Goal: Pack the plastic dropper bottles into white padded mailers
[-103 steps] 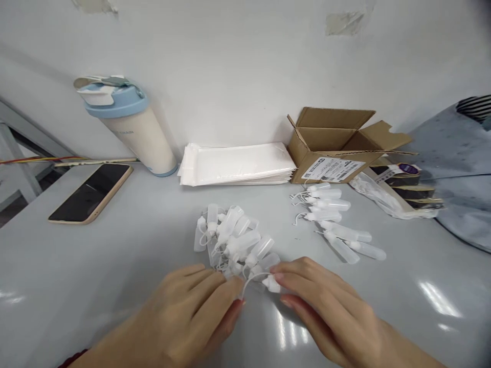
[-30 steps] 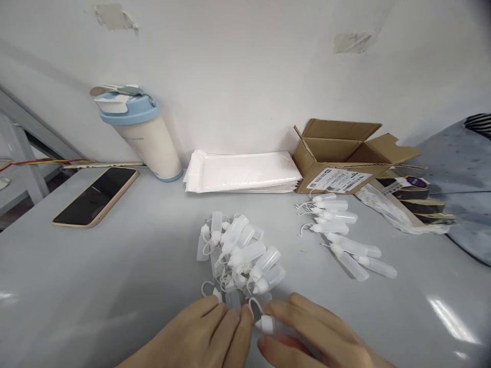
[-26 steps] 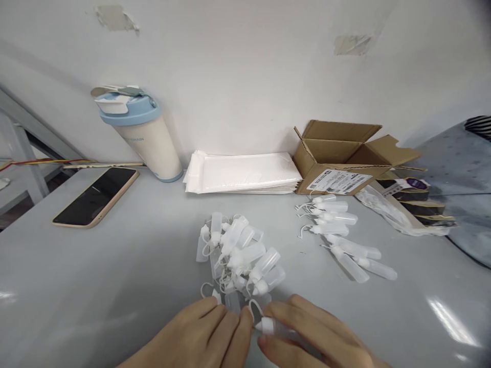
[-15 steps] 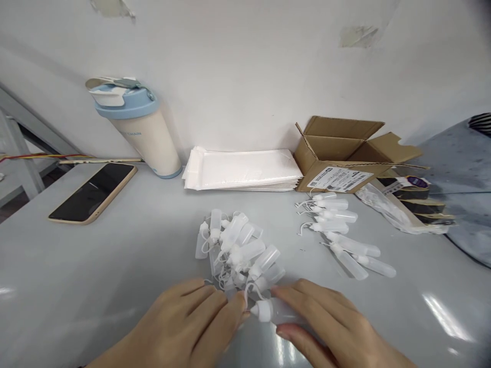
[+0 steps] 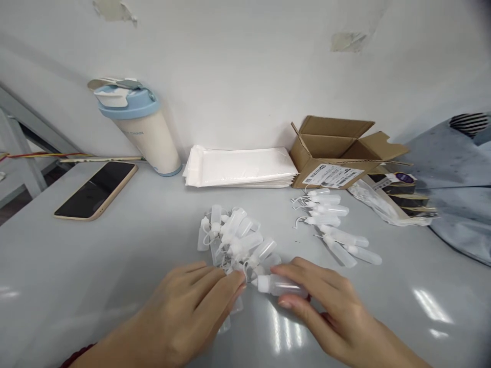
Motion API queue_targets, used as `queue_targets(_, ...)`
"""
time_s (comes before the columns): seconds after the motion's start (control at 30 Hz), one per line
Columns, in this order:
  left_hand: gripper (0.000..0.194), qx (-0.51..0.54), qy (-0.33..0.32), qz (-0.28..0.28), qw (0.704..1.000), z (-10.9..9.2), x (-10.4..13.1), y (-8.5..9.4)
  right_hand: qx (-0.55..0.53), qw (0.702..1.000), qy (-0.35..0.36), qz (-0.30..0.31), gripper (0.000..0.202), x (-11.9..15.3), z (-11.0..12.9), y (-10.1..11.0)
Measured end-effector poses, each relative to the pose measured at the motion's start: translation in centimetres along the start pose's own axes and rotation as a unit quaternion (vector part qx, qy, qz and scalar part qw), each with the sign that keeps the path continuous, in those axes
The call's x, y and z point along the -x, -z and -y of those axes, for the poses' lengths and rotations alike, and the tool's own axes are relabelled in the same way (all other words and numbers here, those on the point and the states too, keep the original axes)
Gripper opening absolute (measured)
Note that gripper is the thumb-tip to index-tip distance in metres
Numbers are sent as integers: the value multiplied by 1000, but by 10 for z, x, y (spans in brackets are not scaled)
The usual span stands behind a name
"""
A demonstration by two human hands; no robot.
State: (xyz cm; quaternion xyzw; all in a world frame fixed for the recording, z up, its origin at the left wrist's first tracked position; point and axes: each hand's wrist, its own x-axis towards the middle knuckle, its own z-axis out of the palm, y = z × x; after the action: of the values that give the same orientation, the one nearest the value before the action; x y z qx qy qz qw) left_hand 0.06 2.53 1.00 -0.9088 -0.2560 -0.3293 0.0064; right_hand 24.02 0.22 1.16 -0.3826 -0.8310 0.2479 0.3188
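Note:
My right hand [image 5: 330, 301] holds a translucent squeeze bottle [image 5: 283, 285] between thumb and fingers. The bottle lies nearly level, its white collar and pointed nozzle facing left. My left hand [image 5: 195, 306] is closed close to the nozzle, and a thin white cap strap [image 5: 246, 270] curves into its fingertips; the cap itself is hidden there. Just beyond both hands is a heap of similar small bottles [image 5: 230, 225] with loose straps. Parts of other bottles [image 5: 237, 305] show below my left fingers. To the right, a separate group of bottles [image 5: 326, 210] lies roughly in a row.
Along the wall stand a blue-lidded tumbler [image 5: 148, 138], a stack of white padded envelopes [image 5: 241, 166] and an open cardboard box [image 5: 330, 174]. A phone [image 5: 95, 189] lies at left. Dark packages [image 5: 406, 197] and a blue-grey cloth [image 5: 456, 168] are at right, on the grey table [image 5: 115, 266].
Both hands and the held bottle have moved slightly away from me, towards the heap. More of the bottle shows between my right fingers. The view has shifted a little.

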Motion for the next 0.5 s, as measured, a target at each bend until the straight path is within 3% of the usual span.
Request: queue_targets(0.5,19,29,-57,6,998,-6,2,-4,69,996,37,32,30,5,1,-7)
